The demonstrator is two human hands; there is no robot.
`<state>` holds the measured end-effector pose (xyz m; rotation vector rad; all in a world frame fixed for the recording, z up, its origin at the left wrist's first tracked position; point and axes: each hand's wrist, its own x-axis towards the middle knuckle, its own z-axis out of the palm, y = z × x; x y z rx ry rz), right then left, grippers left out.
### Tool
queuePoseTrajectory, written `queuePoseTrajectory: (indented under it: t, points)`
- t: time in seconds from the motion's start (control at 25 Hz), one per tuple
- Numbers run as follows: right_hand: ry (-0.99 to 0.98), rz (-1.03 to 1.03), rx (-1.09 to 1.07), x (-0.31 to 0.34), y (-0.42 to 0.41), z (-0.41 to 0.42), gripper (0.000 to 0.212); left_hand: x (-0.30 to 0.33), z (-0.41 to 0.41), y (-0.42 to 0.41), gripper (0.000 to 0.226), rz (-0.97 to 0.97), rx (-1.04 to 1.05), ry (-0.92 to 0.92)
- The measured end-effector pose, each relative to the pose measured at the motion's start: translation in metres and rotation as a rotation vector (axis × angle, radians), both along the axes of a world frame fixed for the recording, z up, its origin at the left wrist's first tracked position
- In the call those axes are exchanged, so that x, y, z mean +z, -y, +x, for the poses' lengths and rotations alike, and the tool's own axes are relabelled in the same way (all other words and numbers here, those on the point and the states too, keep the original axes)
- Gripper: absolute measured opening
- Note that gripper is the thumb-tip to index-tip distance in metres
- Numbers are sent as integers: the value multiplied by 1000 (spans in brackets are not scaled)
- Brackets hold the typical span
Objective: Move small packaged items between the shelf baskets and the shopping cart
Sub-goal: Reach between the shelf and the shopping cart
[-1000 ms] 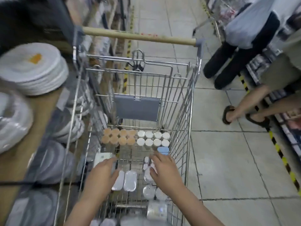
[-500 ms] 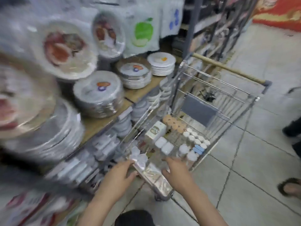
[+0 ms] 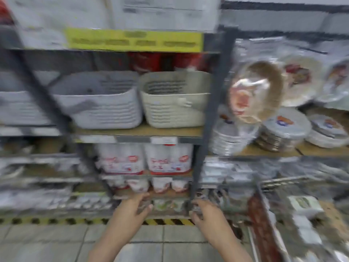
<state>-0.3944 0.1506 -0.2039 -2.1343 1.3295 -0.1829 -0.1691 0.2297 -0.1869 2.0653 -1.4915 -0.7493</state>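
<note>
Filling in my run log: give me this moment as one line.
view: blurred | left hand: raised toward shelf, grip unclear | right hand: holds a small shiny packet | grey basket, beige basket: side by side on shelf

Ribbed matt plastic baskets (image 3: 170, 103) on wood shelf board (image 3: 136, 131), dark metal uprights (image 3: 213, 103), glossy film-wrapped plates (image 3: 285, 127)

Grey basket (image 3: 98, 108), cream basket (image 3: 173, 106) side by side, shelf.

Blurred view: both hands (image 3: 132, 210) (image 3: 205, 214) hold a clear packet (image 3: 170, 205) low before shelves; two baskets (image 3: 98, 103) (image 3: 175, 103) sit above.
</note>
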Motion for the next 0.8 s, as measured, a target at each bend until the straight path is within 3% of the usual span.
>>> queuePoseTrajectory:
  t: [0.08, 0.28, 0.44, 0.8]
  points:
    - [32, -26, 115, 7, -20, 70, 21, 8, 61, -51, 31, 40, 141, -26]
    - [94, 14, 294, 22, -71, 219, 33, 27, 187, -159, 33, 94, 404, -13]
    - [102, 7, 414, 39, -90, 304, 30, 31, 255, -207, 36, 96, 511, 1]
    - [39, -51, 444, 63, -47, 417, 26, 67, 365, -147, 40, -99, 489, 44]
